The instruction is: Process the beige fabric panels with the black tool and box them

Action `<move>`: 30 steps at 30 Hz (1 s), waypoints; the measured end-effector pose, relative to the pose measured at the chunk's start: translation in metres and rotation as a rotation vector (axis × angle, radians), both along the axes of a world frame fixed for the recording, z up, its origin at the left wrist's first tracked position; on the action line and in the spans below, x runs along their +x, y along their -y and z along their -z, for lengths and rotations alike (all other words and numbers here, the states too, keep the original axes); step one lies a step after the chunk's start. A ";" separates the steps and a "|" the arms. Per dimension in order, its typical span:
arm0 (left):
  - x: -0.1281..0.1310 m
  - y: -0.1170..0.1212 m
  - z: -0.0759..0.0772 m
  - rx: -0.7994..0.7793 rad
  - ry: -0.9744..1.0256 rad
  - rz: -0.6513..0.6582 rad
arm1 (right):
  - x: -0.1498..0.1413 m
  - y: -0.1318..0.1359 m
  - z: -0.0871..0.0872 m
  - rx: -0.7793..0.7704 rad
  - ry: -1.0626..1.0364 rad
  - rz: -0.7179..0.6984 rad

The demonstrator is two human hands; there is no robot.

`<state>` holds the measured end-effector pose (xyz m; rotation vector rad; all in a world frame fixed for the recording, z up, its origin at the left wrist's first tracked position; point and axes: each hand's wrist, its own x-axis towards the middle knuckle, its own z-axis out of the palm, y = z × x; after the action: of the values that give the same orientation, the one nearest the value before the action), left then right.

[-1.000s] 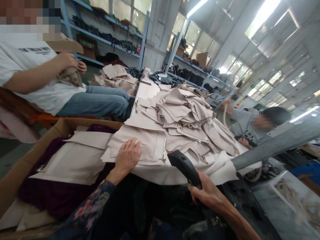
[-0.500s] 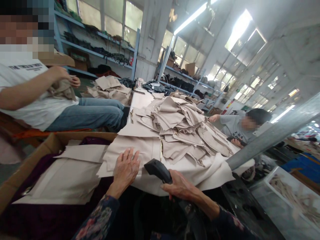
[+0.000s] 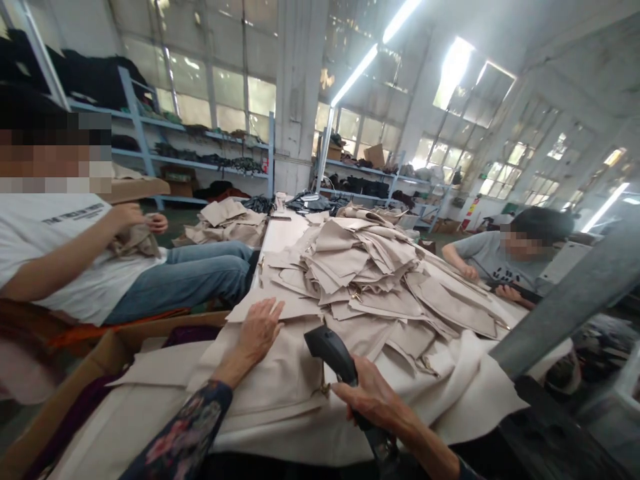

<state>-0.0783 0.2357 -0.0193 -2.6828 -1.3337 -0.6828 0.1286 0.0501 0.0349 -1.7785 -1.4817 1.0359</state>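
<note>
My left hand (image 3: 259, 331) lies on a beige fabric piece (image 3: 280, 363) at the near edge of the table, its fingers stretched out over the folded upper part. Closed around a black hand-held tool with a bent head (image 3: 334, 348), my right hand (image 3: 373, 393) is just right of that piece. The tool's head points up and left over the fabric; its exact kind I cannot make out. A small metallic zipper end (image 3: 325, 387) shows at the piece's right edge. Beyond both hands rises a heap of similar beige pieces (image 3: 350, 257).
A cardboard box (image 3: 107, 347) at the left has beige fabric (image 3: 165, 363) over it. A seated person (image 3: 75, 247) handles cloth at the left; another person (image 3: 520, 257) holds a dark tool at the right. A slanted metal post (image 3: 565, 300) crosses the right side.
My left hand has slid farther up the fabric piece, away from me. The tool is still in my right hand. The camera view has shifted and tilted. The person at right has lowered a hand.
</note>
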 end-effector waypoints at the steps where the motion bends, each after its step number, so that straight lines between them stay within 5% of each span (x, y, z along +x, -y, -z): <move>1: 0.007 -0.014 -0.002 -0.027 -0.013 0.042 | 0.001 -0.002 0.004 0.008 -0.011 0.006; 6: 0.025 -0.052 0.006 -0.237 -0.050 0.175 | 0.009 -0.010 0.014 0.034 -0.060 0.013; 10: 0.014 -0.039 -0.011 -0.354 -0.001 0.194 | 0.010 -0.006 0.009 0.053 -0.062 0.001; 15: -0.012 0.027 -0.047 -0.590 0.109 0.326 | -0.001 0.010 -0.006 0.117 -0.028 -0.026; 21: -0.036 0.123 -0.027 -1.286 0.879 0.234 | -0.010 0.036 -0.023 0.087 0.034 -0.020; 25: -0.039 0.160 -0.016 -1.308 1.125 0.147 | -0.011 0.068 -0.031 0.071 0.031 -0.093; 30: -0.025 0.204 -0.021 -1.287 1.106 0.239 | -0.020 0.100 -0.031 0.052 -0.034 -0.231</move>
<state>-0.1034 0.0312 0.0020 -3.5247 -2.2338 -2.1927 0.1081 -0.0503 0.0655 -1.5726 -1.7070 1.1232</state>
